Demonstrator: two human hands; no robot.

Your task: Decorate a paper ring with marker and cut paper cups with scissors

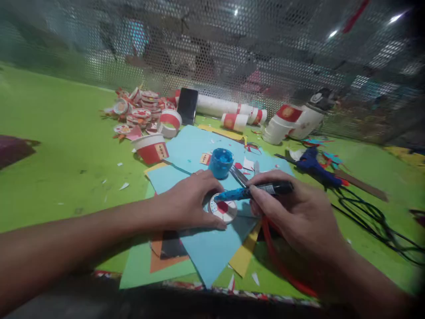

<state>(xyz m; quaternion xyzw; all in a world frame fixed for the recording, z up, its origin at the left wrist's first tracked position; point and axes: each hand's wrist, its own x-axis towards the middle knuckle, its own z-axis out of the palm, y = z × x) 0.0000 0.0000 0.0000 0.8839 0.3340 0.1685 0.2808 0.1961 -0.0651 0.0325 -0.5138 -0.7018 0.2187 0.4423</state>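
Observation:
My left hand (191,199) steadies a small round white paper disc (229,215) between thumb and fingers, over blue paper sheets (212,248). The disc has a red centre and blue dots along its left side. In my right hand (292,208) is a black marker (272,189), its front end smeared with blue paint and its tip touching the disc's upper left. Just beyond my left fingers stands an open jar of blue paint (221,163). Scissors (238,176) lie between the jar and my right hand, partly hidden.
A pile of decorated paper discs (141,113) lies at the back left, near a cut red-and-white paper cup (151,148) and a phone (187,105). Stacked paper cups (282,124) rest at the back right. A blue glue gun (317,167) with a black cord (368,217) is at right.

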